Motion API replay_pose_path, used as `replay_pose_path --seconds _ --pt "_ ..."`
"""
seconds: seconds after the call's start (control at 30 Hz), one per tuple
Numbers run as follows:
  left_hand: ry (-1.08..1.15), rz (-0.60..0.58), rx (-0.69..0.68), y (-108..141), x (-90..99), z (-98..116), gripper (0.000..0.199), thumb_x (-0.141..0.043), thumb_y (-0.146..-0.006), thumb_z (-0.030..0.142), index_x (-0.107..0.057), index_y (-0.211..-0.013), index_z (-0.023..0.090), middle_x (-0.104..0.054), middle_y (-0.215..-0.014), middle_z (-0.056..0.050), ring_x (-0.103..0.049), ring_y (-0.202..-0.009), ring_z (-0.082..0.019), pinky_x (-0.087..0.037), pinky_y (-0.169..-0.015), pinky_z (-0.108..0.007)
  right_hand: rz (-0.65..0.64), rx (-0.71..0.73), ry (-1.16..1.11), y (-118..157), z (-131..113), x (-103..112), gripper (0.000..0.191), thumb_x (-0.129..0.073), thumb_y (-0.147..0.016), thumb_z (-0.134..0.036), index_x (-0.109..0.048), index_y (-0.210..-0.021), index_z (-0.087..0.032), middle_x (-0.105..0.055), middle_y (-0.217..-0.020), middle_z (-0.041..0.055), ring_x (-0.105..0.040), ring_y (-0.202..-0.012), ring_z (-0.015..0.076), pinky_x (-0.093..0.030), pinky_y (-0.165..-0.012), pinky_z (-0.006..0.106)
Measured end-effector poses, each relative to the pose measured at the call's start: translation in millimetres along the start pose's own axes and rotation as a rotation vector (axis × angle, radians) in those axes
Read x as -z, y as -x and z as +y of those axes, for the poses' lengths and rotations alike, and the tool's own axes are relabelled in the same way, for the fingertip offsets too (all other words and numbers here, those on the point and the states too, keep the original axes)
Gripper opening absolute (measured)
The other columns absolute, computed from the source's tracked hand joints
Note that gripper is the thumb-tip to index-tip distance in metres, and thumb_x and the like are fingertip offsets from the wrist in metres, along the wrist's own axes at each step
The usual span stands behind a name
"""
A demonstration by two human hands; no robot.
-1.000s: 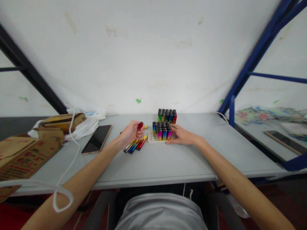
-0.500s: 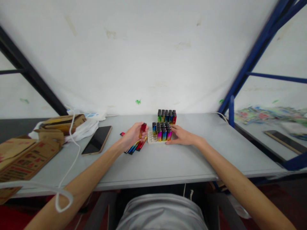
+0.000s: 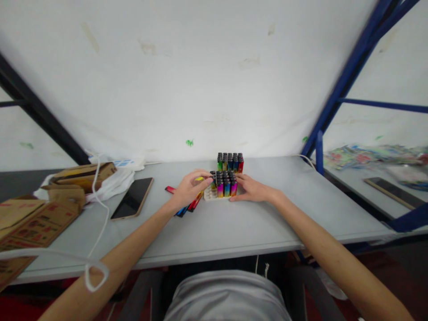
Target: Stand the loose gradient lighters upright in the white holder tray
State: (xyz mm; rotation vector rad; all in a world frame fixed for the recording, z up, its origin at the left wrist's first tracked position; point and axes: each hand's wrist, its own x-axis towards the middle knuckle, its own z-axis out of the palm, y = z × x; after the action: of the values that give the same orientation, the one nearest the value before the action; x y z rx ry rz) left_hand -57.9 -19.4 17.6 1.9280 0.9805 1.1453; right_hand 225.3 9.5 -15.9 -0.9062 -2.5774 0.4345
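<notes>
A white tray with round holes stands on the table, and upright lighters with black tops and rainbow bodies fill its right part. My left hand is at the tray's left side, thumb and fingers pinched on a lighter that they mostly cover. Around the tray's right end my right hand is closed, thumb at the front corner and fingers along the side by the lighters. Loose lighters, red, blue and yellow, lie on the table under and beside my left hand, partly hidden by it.
Behind the tray stands another block of upright lighters near the wall. A phone lies left on the grey table. Further left are cardboard boxes, a white bag and a white cable. A blue frame rises at right.
My left hand has moved right to the tray, carrying the red lighter that it held up beside it. My right hand stays at the tray's right end. The view has shifted slightly.
</notes>
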Motion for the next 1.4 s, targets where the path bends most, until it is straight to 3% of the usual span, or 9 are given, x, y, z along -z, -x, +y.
replay_pose_path --seconds 0.1,0.37,0.63,0.83,0.97,1.03,1.13,1.23,1.4 --pt "-0.131 -0.019 -0.076 2 -0.2 -1 0.028 -0.070 -0.088 0.045 -0.077 -0.100 0.021 -0.070 -0.102 -0.010 -0.064 -0.095 -0.024 -0.052 -0.087 -0.037 0.006 0.003 0.002 0 -2 0 0.088 -0.065 -0.087 -0.071 -0.043 -0.155 -0.020 -0.046 -0.156 0.0148 -0.045 -0.143 0.0352 -0.033 -0.123 0.054" --pt "-0.248 0.011 -0.054 4 -3.3 1 0.029 -0.068 -0.089 0.046 -0.077 -0.106 0.023 -0.074 -0.103 -0.009 -0.068 -0.093 -0.027 -0.054 -0.092 -0.040 0.002 0.012 -0.002 -1 -1 1 0.086 -0.065 -0.087 -0.070 -0.045 -0.153 -0.019 -0.046 -0.156 0.0152 -0.045 -0.143 0.0353 -0.032 -0.123 0.055" --pt "-0.349 -0.097 -0.093 -1 4.4 -1 0.030 -0.061 -0.094 0.043 -0.075 -0.109 0.022 -0.076 -0.111 -0.009 -0.070 -0.099 -0.027 -0.052 -0.094 -0.038 0.004 0.002 -0.006 0 3 -1 0.087 -0.066 -0.085 -0.071 -0.046 -0.153 -0.019 -0.047 -0.155 0.0151 -0.046 -0.142 0.0357 -0.033 -0.123 0.056" --pt "-0.324 -0.118 -0.061 3 -3.2 -5 0.038 -0.072 -0.086 0.039 -0.065 -0.121 0.026 -0.074 -0.089 -0.004 -0.068 -0.078 -0.023 -0.053 -0.080 -0.034 0.001 -0.006 0.027 0 4 -1 0.085 -0.066 -0.086 -0.071 -0.050 -0.148 -0.016 -0.047 -0.153 0.0176 -0.046 -0.140 0.0353 -0.037 -0.121 0.052" --pt "-0.403 -0.025 -0.079 4 15.7 4 0.037 -0.069 -0.087 0.040 -0.061 -0.120 0.024 -0.074 -0.089 -0.004 -0.066 -0.077 -0.020 -0.050 -0.078 -0.031 0.003 0.003 0.034 0 4 -2 0.085 -0.065 -0.086 -0.071 -0.050 -0.149 -0.016 -0.049 -0.152 0.0178 -0.048 -0.139 0.0349 -0.037 -0.120 0.052" --pt "-0.498 -0.009 -0.053 3 35.3 8 0.026 -0.064 -0.089 0.042 -0.066 -0.104 0.022 -0.072 -0.083 -0.004 -0.064 -0.072 -0.019 -0.048 -0.074 -0.030 0.005 -0.001 0.030 0 4 -2 0.086 -0.065 -0.085 -0.073 -0.052 -0.146 -0.014 -0.049 -0.151 0.0191 -0.048 -0.139 0.0354 -0.037 -0.121 0.052" --pt "-0.637 -0.186 0.101 3 67.4 6 0.031 -0.062 -0.085 0.050 -0.067 -0.077 0.020 -0.067 -0.066 -0.003 -0.060 -0.064 -0.018 -0.044 -0.064 -0.028 0.005 -0.008 0.024 0 2 -1 0.087 -0.064 -0.085 -0.075 -0.054 -0.145 -0.013 -0.049 -0.151 0.0194 -0.047 -0.140 0.0361 -0.037 -0.121 0.053" --pt "-0.683 -0.363 0.272 6 88.8 0 0.035 -0.064 -0.080 0.054 -0.067 -0.073 0.019 -0.066 -0.063 -0.002 -0.059 -0.061 -0.017 -0.040 -0.058 -0.026 -0.002 -0.017 0.027 0 0 0 0.087 -0.063 -0.085 -0.075 -0.055 -0.144 -0.011 -0.049 -0.151 0.0200 -0.047 -0.140 0.0363 -0.037 -0.121 0.052" --pt "-0.631 -0.525 0.412 14 93.4 -2 0.040 -0.073 -0.070 0.059 -0.066 -0.073 0.020 -0.067 -0.064 -0.002 -0.060 -0.061 -0.018 -0.037 -0.054 -0.025 0.000 -0.036 0.020 1 -1 1 0.087 -0.064 -0.084 -0.075 -0.055 -0.143 -0.012 -0.049 -0.151 0.0195 -0.046 -0.141 0.0367 -0.037 -0.122 0.052"
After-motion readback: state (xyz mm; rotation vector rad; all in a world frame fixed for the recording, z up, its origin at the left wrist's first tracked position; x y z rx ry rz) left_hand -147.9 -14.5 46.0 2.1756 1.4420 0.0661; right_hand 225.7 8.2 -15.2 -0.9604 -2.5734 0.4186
